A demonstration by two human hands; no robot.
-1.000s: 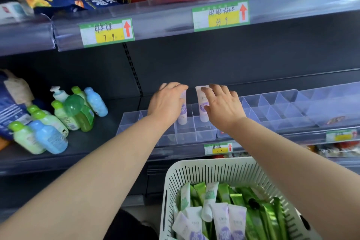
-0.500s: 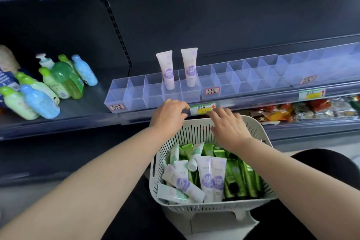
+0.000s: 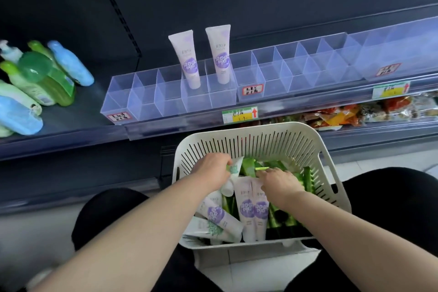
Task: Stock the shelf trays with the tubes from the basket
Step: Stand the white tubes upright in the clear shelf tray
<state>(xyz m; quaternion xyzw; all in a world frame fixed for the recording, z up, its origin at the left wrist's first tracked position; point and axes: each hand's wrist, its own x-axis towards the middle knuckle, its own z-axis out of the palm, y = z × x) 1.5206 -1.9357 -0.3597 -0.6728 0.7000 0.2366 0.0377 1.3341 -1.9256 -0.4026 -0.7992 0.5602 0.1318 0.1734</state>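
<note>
Green-print tube (image 3: 234, 169) | left fingers (image 3: 225, 161) curled round | right fingers (image 3: 261, 174) touch purple tube (image 3: 247, 208)

Two white tubes with purple labels stand cap-down in neighbouring compartments of the clear left tray (image 3: 142, 104): the left tube (image 3: 186, 61) leans a little left, the right tube (image 3: 220, 54) stands nearly upright. A second clear tray (image 3: 296, 69) adjoins it on the right. Below the shelf edge sits the white slotted basket (image 3: 248, 135) with a loose pile inside: purple-labelled tubes (image 3: 251, 211) lying flat, caps toward the near side, glossy green tubes (image 3: 308, 180) along the right, and a white tube with green print (image 3: 235, 168) gripped by the left hand (image 3: 211, 169)
</note>
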